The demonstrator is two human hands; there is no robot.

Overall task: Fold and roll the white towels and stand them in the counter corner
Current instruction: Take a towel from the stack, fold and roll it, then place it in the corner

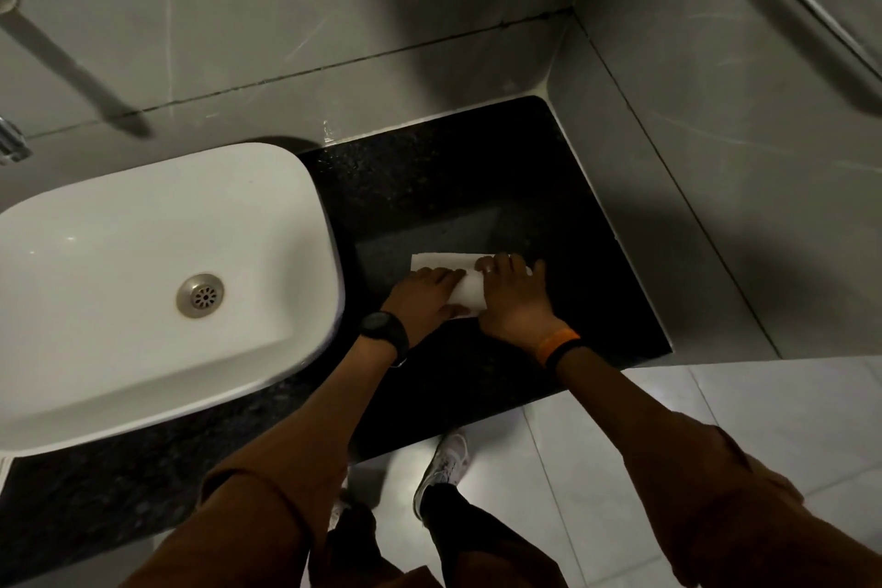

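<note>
A small folded white cloth towel [465, 286] lay on the black speckled stone bench [429, 186], right of the white oval ceramic basin [286, 186]. Both hands pressed flat on it, palms down, fingers spread: the left hand [425, 298] covered its near-left part, the right hand [513, 296] its right end.

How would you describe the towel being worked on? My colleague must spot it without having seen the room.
Start at the white oval ceramic basin; right of it lies the black speckled stone counter. The small white folded towel lies flat there under both hands, the only pale thing on the dark counter.
</note>
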